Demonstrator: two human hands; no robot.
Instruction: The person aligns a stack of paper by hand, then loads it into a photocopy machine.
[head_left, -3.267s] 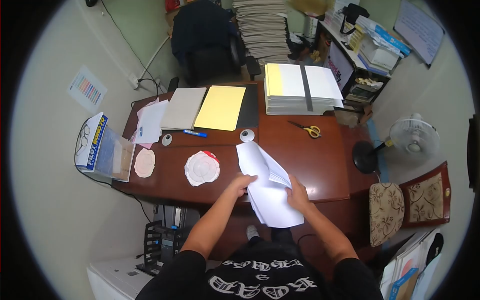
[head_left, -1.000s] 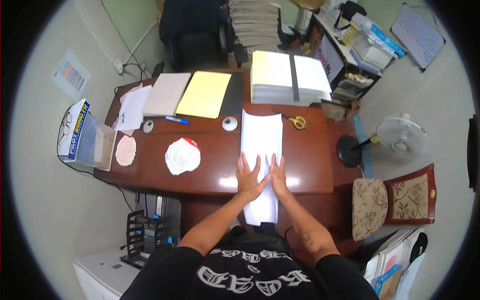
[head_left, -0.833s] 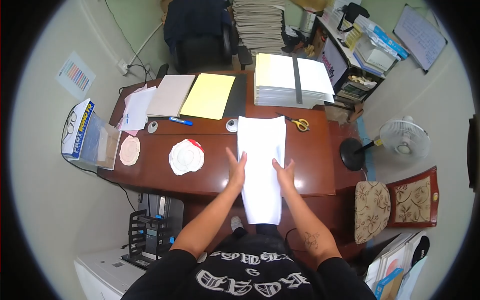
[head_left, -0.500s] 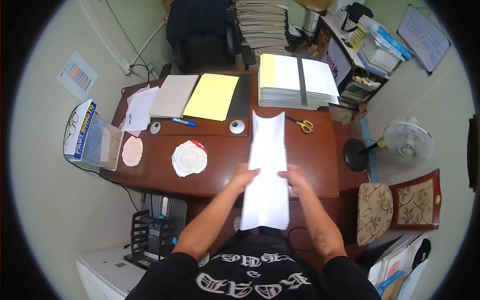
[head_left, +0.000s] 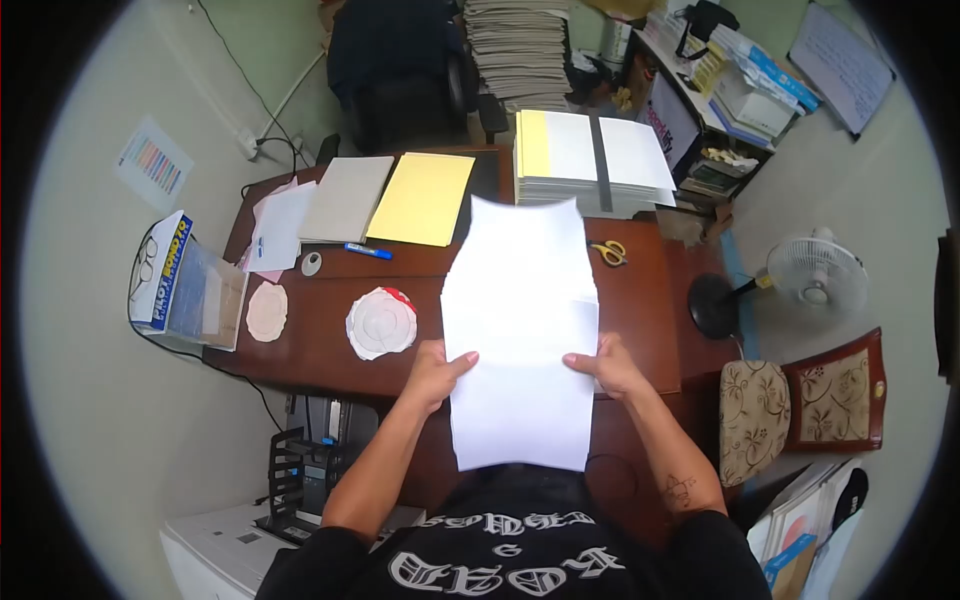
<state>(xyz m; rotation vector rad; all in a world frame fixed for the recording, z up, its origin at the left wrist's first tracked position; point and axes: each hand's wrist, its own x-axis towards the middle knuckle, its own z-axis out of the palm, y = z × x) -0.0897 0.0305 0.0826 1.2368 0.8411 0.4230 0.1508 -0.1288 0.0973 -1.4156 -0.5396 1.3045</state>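
Note:
A stack of long white paper [head_left: 522, 300] is held up over the front edge of the brown desk [head_left: 640, 340]. My left hand [head_left: 438, 374] grips its left edge with the thumb on top. On the right edge, my right hand [head_left: 604, 364] holds it the same way. The sheets look fairly flat, with their far corners curling a little. Yellow-handled scissors [head_left: 608, 252] lie beyond the stack on the right, their blades partly hidden by the paper. Behind stands a thick pile of paper [head_left: 590, 165] with a dark band across it.
Yellow sheets [head_left: 422, 198], a grey pad [head_left: 347, 198], a blue marker [head_left: 368, 251] and a round white object [head_left: 382, 323] lie on the desk's left half. A fan [head_left: 815, 280] and a chair [head_left: 755, 420] stand at the right.
The paper was bowed and narrow between my hands; now it is spread wider and flatter. My hands have moved apart, the left one more clearly.

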